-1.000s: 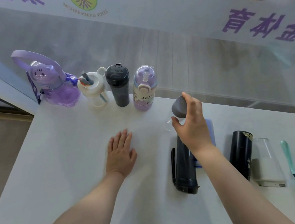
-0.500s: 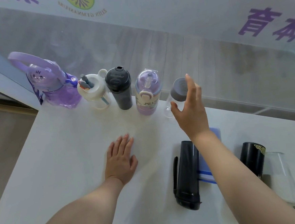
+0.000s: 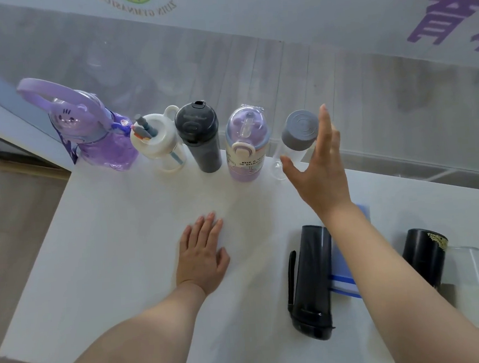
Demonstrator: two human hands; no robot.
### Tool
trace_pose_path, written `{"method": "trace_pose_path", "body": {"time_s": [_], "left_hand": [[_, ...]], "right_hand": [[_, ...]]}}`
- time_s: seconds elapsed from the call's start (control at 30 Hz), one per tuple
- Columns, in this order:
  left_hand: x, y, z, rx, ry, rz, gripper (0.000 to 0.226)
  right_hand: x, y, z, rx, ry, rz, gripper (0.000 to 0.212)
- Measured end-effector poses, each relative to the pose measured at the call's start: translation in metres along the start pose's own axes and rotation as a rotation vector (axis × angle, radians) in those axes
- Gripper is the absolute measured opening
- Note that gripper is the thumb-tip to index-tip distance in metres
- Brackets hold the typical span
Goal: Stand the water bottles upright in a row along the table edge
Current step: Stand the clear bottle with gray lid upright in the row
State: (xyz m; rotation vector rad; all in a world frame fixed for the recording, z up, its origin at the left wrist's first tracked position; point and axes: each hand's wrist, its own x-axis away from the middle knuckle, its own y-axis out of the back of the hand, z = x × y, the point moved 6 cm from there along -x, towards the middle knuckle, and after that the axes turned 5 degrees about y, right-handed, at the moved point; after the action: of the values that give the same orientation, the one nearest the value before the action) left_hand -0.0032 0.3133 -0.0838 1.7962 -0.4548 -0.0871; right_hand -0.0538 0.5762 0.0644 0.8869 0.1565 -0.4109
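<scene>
Several bottles stand upright along the far edge of the white table (image 3: 117,248): a purple bear-lidded bottle (image 3: 94,135), a white straw cup (image 3: 161,147), a dark grey bottle (image 3: 200,138), a lilac bottle (image 3: 245,146) and a clear bottle with a grey cap (image 3: 295,139). My right hand (image 3: 318,175) hovers just right of the clear bottle, fingers spread, not gripping it. My left hand (image 3: 202,256) lies flat on the table. A dark bottle with a strap (image 3: 312,284) and a black bottle (image 3: 424,252) lie on their sides at the right.
A blue notebook (image 3: 344,284) lies under the dark bottle and my right forearm. A clear container (image 3: 470,283) lies beside the black bottle at the right edge. A glass wall rises right behind the row.
My right hand carried the clear grey-capped bottle to the far edge, stood it beside the lilac bottle and opened off it. My left hand stayed flat.
</scene>
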Motion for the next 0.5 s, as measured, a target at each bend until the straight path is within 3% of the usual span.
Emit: {"method": "trace_pose_path", "body": {"time_s": [0.1,0.23,0.37,0.5], "left_hand": [[0.000,0.000,0.000,-0.008,-0.008,-0.005,0.064],[0.000,0.001,-0.001,-0.011,-0.007,-0.011,0.063],[0.000,0.002,-0.001,-0.017,-0.004,-0.016,0.063],[0.001,0.003,-0.002,-0.016,-0.011,-0.023,0.062]], "right_hand": [[0.012,0.014,-0.005,0.019,-0.025,-0.028,0.098],[0.041,0.029,-0.012,0.012,0.028,0.026,0.081],[0.091,0.028,-0.018,0.115,0.137,0.217,0.064],[0.143,0.015,-0.033,0.248,0.245,0.430,0.060]]}}
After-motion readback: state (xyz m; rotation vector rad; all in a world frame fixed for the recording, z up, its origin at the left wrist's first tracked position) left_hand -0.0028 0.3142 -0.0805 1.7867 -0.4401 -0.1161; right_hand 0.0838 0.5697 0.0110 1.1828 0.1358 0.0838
